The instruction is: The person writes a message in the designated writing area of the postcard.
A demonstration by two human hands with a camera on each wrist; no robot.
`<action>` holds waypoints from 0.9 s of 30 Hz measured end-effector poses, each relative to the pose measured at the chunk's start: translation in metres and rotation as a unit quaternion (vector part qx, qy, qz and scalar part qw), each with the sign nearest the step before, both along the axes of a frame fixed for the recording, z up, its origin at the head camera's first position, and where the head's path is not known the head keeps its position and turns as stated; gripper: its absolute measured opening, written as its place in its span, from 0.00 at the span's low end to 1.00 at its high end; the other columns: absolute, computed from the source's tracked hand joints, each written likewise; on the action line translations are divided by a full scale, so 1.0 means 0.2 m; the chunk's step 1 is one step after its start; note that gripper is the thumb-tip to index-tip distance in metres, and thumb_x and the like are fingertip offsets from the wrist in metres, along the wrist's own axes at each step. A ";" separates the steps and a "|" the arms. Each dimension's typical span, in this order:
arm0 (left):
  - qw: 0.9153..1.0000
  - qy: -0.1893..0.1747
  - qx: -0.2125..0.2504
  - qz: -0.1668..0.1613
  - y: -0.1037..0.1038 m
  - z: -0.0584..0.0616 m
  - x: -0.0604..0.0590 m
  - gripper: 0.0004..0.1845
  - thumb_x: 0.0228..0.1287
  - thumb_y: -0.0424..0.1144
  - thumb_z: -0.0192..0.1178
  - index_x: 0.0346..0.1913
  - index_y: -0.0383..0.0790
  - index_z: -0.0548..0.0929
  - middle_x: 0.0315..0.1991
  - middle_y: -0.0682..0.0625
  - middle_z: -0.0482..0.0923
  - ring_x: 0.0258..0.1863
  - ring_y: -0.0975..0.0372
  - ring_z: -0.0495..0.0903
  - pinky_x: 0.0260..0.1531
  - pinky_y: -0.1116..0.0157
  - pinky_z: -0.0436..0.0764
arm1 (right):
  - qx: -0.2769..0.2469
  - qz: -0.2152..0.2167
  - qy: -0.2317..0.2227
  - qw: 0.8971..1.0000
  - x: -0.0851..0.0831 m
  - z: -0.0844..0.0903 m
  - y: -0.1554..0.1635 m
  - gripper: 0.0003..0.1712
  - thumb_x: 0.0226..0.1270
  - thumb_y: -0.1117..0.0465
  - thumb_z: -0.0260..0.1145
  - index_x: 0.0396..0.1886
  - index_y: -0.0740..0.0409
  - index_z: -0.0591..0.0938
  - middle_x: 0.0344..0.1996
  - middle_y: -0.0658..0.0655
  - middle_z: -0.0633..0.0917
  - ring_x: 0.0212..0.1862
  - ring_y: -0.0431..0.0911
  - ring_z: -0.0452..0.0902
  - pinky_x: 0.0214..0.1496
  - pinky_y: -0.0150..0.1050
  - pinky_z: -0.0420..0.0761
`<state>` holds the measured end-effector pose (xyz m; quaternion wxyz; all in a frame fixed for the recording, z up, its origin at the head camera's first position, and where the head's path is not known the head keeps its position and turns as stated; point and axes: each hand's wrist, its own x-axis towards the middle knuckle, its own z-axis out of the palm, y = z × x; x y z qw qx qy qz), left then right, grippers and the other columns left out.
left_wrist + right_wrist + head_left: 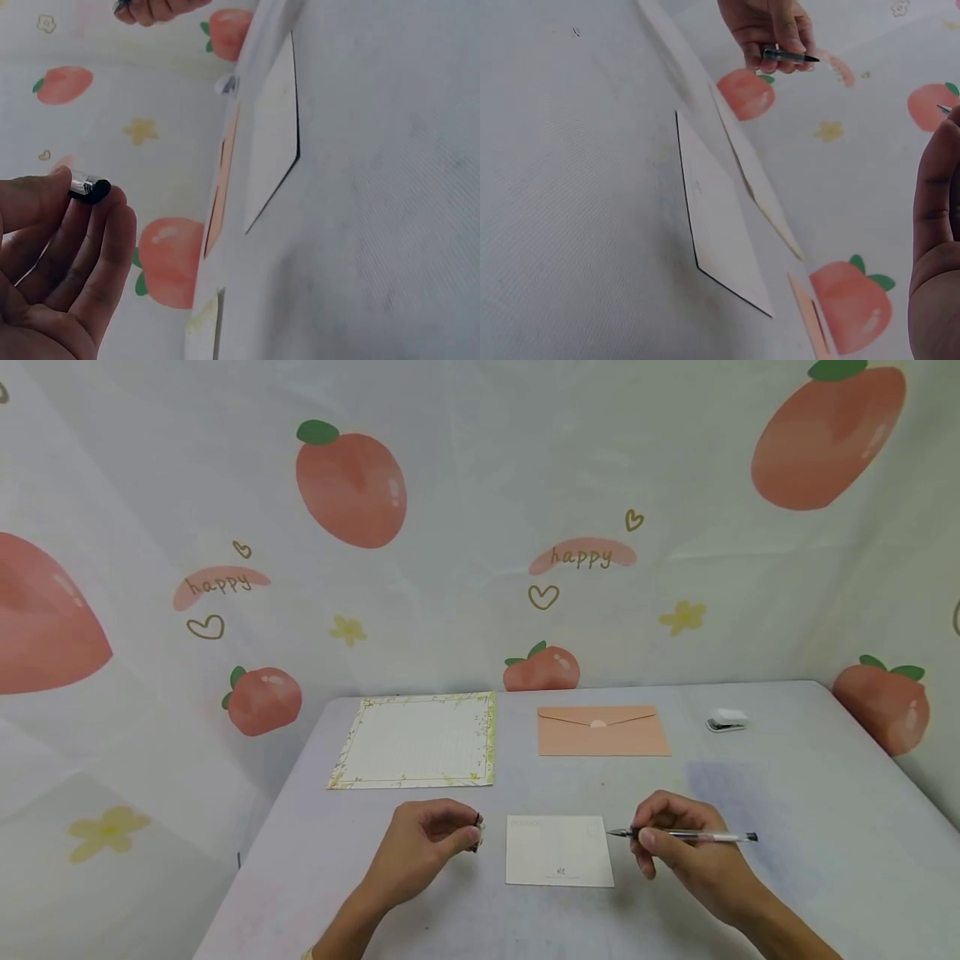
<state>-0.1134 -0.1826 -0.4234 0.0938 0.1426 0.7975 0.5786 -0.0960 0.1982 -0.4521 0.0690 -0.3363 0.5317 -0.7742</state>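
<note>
Left hand (427, 842): pinching pen cap (90, 187) between thumb and fingers, remaining fingers loosely bent, held left of card. Right hand (693, 862): fingers curled round uncapped pen (708, 836), black tip pointing left, near right edge of card (557, 843). Card: flat on table (810, 777), between hands, small dark mark near lower edge. Beyond: bordered sheet (420, 743) at left, peach envelope (604, 742) at centre, small white stapler (727, 718) at right. Behind table: peach-printed backdrop (465, 593).

Card (559, 850): near-side writing too small to read
Cap (88, 186): partly hidden by left hand (422, 845)
Right hand (939, 225): cut off by right wrist view's edge
</note>
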 end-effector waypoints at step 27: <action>0.982 -0.026 -0.142 0.125 -0.11 -0.15 -0.08 0.06 0.68 0.31 0.74 0.44 0.33 0.93 0.35 0.48 0.94 0.28 0.61 0.90 0.28 0.67 0.88 | 0.011 -0.016 -0.033 0.999 -0.03 -0.01 -0.05 0.19 0.77 0.83 0.48 0.49 0.63 0.80 0.37 0.46 0.89 0.30 0.54 0.76 0.36 0.38 0.86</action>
